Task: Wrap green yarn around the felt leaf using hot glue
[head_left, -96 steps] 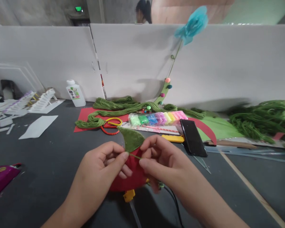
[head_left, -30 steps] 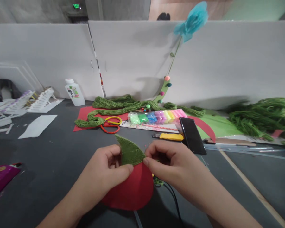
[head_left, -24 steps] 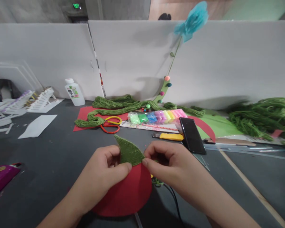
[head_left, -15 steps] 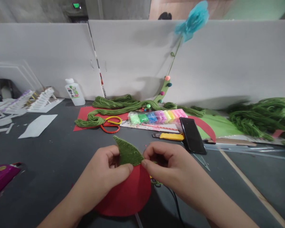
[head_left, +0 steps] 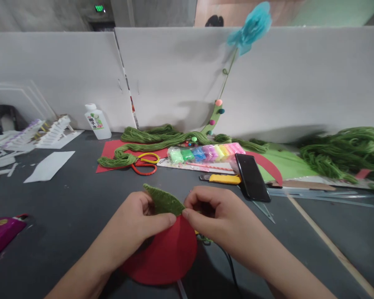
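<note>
Between my hands is a red card piece [head_left: 166,257] with a rounded lower edge, its upper part covered by a pointed green yarn section [head_left: 165,201]. My left hand [head_left: 140,220] pinches it from the left, thumb lying across the border between green and red. At the right edge of the green part, my right hand [head_left: 208,211] pinches with thumb and forefinger. Whether a yarn strand runs between those right fingertips is too small to make out. The curled fingers of both hands are partly hidden behind the palms and the card.
Beyond my hands lie scissors [head_left: 146,164] with red and yellow handles, a yellow utility knife [head_left: 221,178], a black phone [head_left: 252,177] and packs of coloured clay [head_left: 202,153]. Green yarn [head_left: 345,153] heaps at right. A white bottle [head_left: 98,121] stands by the partition; a purple tool [head_left: 4,234] lies left.
The green-topped card has tilted, so its green part looks shorter and its tip sits lower and further left. Both hands have shifted slightly left, still pinching.
</note>
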`<state>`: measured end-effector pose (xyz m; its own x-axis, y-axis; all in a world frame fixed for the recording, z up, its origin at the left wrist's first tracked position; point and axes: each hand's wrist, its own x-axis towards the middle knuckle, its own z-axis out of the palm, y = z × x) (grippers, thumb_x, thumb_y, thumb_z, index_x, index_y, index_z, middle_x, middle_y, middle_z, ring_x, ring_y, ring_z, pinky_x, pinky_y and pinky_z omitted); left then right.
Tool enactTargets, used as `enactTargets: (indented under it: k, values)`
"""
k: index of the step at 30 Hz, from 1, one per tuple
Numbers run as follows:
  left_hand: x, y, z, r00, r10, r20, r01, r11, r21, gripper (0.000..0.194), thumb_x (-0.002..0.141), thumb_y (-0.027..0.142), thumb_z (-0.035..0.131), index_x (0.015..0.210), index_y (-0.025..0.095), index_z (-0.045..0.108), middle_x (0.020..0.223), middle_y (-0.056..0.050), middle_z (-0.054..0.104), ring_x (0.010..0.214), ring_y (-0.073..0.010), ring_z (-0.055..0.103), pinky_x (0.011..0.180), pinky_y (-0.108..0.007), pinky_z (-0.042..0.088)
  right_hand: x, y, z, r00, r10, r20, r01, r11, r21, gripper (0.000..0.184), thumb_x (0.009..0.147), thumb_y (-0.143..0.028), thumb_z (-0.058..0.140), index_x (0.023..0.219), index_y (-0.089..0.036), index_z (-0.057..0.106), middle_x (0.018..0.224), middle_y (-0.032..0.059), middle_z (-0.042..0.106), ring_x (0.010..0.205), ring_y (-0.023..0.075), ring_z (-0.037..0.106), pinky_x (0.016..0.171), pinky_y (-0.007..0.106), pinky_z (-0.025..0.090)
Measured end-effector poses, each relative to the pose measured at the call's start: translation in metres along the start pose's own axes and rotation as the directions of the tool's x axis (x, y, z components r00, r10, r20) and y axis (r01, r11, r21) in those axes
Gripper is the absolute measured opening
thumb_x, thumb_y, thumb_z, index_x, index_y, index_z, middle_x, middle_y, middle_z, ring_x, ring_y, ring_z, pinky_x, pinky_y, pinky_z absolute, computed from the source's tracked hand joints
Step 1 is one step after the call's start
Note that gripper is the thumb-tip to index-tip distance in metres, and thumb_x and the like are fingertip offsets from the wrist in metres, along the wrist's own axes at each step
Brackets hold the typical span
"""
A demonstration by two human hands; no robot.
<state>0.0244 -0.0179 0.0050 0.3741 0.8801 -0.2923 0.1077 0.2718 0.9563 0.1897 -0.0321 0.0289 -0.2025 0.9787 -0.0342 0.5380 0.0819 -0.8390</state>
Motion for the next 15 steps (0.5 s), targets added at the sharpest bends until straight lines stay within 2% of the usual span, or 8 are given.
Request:
enactTargets:
  k: [5,9,15]
  values:
    - [-0.0001,0.0012,-0.0001,0.997,-0.011,-0.073,0.017,0.996,0.082,0.004,0.070,0.019,0.063,0.067,0.017,0.065,0.050,0.007,0.055,0.043,-0.0077,0.044,0.044,-0.019,0.034,0.0020,0.0063,-0.0050,0.998,-0.070,0.001,0.069,0.988,-0.136,0.010,0.072,-0.015,0.055,0.063,-0.017,0.059,0.057,-0.0035,0.051,0.054,0.0101,0.045,0.047,0.020,0.032]
    - [0.0000,0.0015,0.0003,0.998,-0.042,-0.037,0.044,0.998,0.048,0.003,0.069,0.018,0.063,0.071,0.017,0.066,0.052,0.008,0.054,0.042,-0.0054,0.039,0.039,-0.017,0.025,0.0029,0.0092,-0.0078,0.991,-0.135,0.009,0.134,0.972,-0.191,0.011,0.074,-0.013,0.056,0.065,-0.018,0.061,0.060,-0.0033,0.055,0.056,0.0100,0.048,0.050,0.020,0.033]
    - [-0.0020,0.0069,0.0008,0.997,-0.073,-0.016,0.073,0.997,0.016,0.004,0.067,0.012,0.063,0.067,0.016,0.063,0.053,0.008,0.051,0.044,-0.0040,0.036,0.039,-0.016,0.022,0.0023,0.0069,-0.0065,0.987,-0.162,0.021,0.163,0.971,-0.178,0.014,0.075,-0.012,0.053,0.063,-0.017,0.058,0.058,-0.0045,0.053,0.054,0.0088,0.046,0.049,0.019,0.032]
